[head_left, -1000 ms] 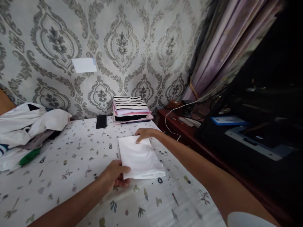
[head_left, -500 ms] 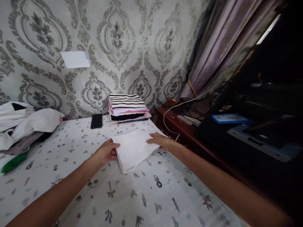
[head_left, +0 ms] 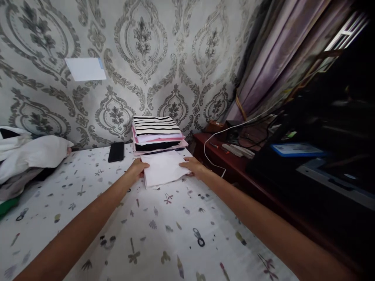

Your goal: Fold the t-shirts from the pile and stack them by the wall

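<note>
A folded white cloth [head_left: 164,169] is held between my two hands, just in front of a stack of folded clothes [head_left: 158,134] topped by a black-and-white striped one. My left hand [head_left: 138,170] grips the cloth's left edge, thumb on top. On the right edge, my right hand [head_left: 191,166] pinches it, thumb over the fabric and the other fingers partly hidden beneath. A black phone [head_left: 116,152] lies left of the stack on the patterned bedsheet [head_left: 152,234].
Rumpled clothes [head_left: 38,156] lie at the far left. Along the right side runs a dark red table [head_left: 205,146] with a white cable [head_left: 206,150], small tools and a blue-edged object [head_left: 297,150]. A patterned wall stands behind, with a purple curtain [head_left: 272,58] at right.
Both hands have moved the white cloth forward, closer to the folded stack. It now looks flatter and shorter from front to back. The camera view has shifted slightly.
</note>
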Available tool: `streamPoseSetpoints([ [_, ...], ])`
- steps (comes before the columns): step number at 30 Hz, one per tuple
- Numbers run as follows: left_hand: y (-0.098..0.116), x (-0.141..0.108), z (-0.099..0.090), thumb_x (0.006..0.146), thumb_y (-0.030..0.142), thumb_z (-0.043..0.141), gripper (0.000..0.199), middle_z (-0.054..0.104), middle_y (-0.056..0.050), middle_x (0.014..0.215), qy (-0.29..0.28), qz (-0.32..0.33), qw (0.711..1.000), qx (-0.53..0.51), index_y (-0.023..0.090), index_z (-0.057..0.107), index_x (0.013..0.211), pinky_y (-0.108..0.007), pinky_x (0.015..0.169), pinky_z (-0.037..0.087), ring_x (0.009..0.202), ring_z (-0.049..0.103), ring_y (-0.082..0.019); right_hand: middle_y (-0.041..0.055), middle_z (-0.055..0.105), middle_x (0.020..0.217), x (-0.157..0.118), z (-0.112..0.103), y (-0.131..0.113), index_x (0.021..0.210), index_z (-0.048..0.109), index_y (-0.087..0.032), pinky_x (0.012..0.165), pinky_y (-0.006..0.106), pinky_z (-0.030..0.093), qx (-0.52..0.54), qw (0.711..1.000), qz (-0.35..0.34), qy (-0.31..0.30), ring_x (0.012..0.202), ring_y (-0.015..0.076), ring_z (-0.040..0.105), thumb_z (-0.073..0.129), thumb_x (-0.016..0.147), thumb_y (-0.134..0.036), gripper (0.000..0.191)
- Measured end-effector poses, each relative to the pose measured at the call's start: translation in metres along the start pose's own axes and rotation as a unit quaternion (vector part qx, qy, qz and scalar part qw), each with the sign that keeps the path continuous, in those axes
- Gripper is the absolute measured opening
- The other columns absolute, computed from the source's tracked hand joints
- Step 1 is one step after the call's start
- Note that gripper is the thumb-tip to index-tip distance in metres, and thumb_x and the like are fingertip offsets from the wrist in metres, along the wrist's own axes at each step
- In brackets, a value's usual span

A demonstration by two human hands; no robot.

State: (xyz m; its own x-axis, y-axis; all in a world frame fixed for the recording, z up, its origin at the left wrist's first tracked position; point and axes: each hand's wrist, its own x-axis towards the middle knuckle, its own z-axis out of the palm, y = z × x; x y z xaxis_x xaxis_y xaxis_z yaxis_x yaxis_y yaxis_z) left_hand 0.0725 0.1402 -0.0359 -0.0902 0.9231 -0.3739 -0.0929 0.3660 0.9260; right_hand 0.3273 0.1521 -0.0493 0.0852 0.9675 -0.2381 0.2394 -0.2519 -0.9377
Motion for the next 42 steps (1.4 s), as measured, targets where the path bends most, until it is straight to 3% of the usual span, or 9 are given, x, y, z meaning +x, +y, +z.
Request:
streamPoseSetpoints([
  [13, -0.006, 0.025, 0.037, 0.066, -0.001, 0.066, 0.047, 0.072, -0.01, 0.096, -0.015, 0.033, 0.999, -0.014, 0.017, 0.055, 0.108, -0.038, 0.069, 0.06, 0.081, 0.072, -0.025, 0.0007, 0.064, 0.068, 0.006, -0.037, 0.0, 0.103, 0.069, -0.016, 0.046, 0.021, 0.044, -0.173, 0.982, -0.037, 0.069, 0.055, 0.0125, 0.057, 0.072, 0.079, -0.024, 0.026],
  [17, -0.011, 0.021, 0.037, 0.071, 0.0, 0.064, 0.044, 0.068, -0.005, 0.088, -0.003, 0.045, 0.999, -0.009, 0.018, 0.051, 0.109, -0.033, 0.068, 0.059, 0.081, 0.07, -0.021, 0.011, 0.071, 0.104, 0.0, -0.035, -0.011, 0.119, 0.066, -0.018, 0.08, 0.037, 0.054, -0.298, 0.944, -0.095, 0.11, 0.097, 0.0269, 0.066, 0.072, 0.076, -0.024, 0.044],
  [22, -0.025, -0.006, 0.022, 0.077, 0.002, 0.06, 0.042, 0.056, 0.005, 0.075, 0.001, 0.091, 0.996, -0.004, 0.021, 0.046, 0.111, -0.027, 0.064, 0.057, 0.068, 0.066, -0.014, 0.0155, 0.049, 0.151, -0.025, 0.015, -0.023, 0.139, 0.056, -0.02, 0.114, 0.051, 0.033, -0.433, 0.855, -0.277, 0.071, 0.141, 0.0335, 0.041, 0.054, 0.094, -0.038, 0.049],
  [25, -0.038, -0.036, -0.005, 0.081, 0.006, 0.059, 0.033, 0.054, 0.005, 0.074, -0.019, 0.116, 0.993, 0.0, 0.021, 0.047, 0.107, -0.027, 0.064, 0.056, 0.064, 0.065, -0.012, 0.013, 0.039, 0.159, -0.037, 0.049, -0.007, 0.149, 0.046, -0.021, 0.117, 0.052, 0.029, -0.528, 0.778, -0.342, 0.0, 0.149, 0.0288, 0.031, 0.037, 0.102, -0.045, 0.054],
  [31, -0.059, -0.096, -0.097, 0.081, 0.016, 0.06, 0.017, 0.061, -0.002, 0.09, -0.095, 0.239, 0.959, 0.118, 0.02, 0.056, 0.098, -0.027, 0.075, 0.053, 0.086, 0.067, -0.016, 0.0124, 0.041, 0.158, -0.034, 0.06, 0.019, 0.149, 0.047, -0.021, 0.117, 0.056, 0.03, -0.557, 0.754, -0.348, -0.002, 0.148, 0.0287, 0.034, 0.032, 0.102, -0.048, 0.056],
  [34, -0.053, -0.108, -0.149, 0.088, 0.02, 0.051, 0.012, 0.063, -0.005, 0.094, -0.051, 0.284, 0.927, 0.242, 0.02, 0.056, 0.099, -0.031, 0.076, 0.053, 0.092, 0.065, -0.02, 0.0158, 0.049, 0.152, -0.034, 0.065, 0.016, 0.142, 0.055, -0.018, 0.116, 0.059, 0.03, -0.527, 0.738, -0.418, 0.048, 0.145, 0.0307, 0.039, 0.033, 0.102, -0.046, 0.053],
  [37, -0.023, -0.106, -0.205, 0.089, 0.016, 0.045, 0.023, 0.064, -0.008, 0.106, 0.082, 0.339, 0.83, 0.436, 0.02, 0.058, 0.108, -0.037, 0.088, 0.051, 0.1, 0.062, -0.022, 0.0159, 0.055, 0.146, -0.049, 0.093, 0.01, 0.135, 0.06, -0.018, 0.115, 0.056, 0.034, -0.464, 0.736, -0.491, 0.045, 0.14, 0.0298, 0.046, 0.034, 0.101, -0.042, 0.048],
  [40, 0.026, -0.098, -0.261, 0.087, 0.009, 0.043, 0.034, 0.061, -0.012, 0.124, 0.229, 0.299, 0.7, 0.607, 0.021, 0.061, 0.113, -0.043, 0.103, 0.043, 0.119, 0.054, -0.028, 0.0147, 0.06, 0.141, -0.08, 0.14, 0.008, 0.131, 0.063, -0.02, 0.11, 0.051, 0.045, -0.386, 0.761, -0.521, -0.02, 0.134, 0.0281, 0.054, 0.038, 0.101, -0.04, 0.044],
  [42, 0.058, -0.092, -0.293, 0.089, 0.01, 0.042, 0.036, 0.056, -0.017, 0.134, 0.294, 0.27, 0.671, 0.624, 0.019, 0.061, 0.118, -0.049, 0.109, 0.036, 0.129, 0.046, -0.033, 0.0149, 0.06, 0.141, -0.104, 0.171, 0.009, 0.131, 0.064, -0.021, 0.108, 0.05, 0.048, -0.336, 0.774, -0.534, -0.058, 0.132, 0.0278, 0.056, 0.041, 0.101, -0.037, 0.041],
])
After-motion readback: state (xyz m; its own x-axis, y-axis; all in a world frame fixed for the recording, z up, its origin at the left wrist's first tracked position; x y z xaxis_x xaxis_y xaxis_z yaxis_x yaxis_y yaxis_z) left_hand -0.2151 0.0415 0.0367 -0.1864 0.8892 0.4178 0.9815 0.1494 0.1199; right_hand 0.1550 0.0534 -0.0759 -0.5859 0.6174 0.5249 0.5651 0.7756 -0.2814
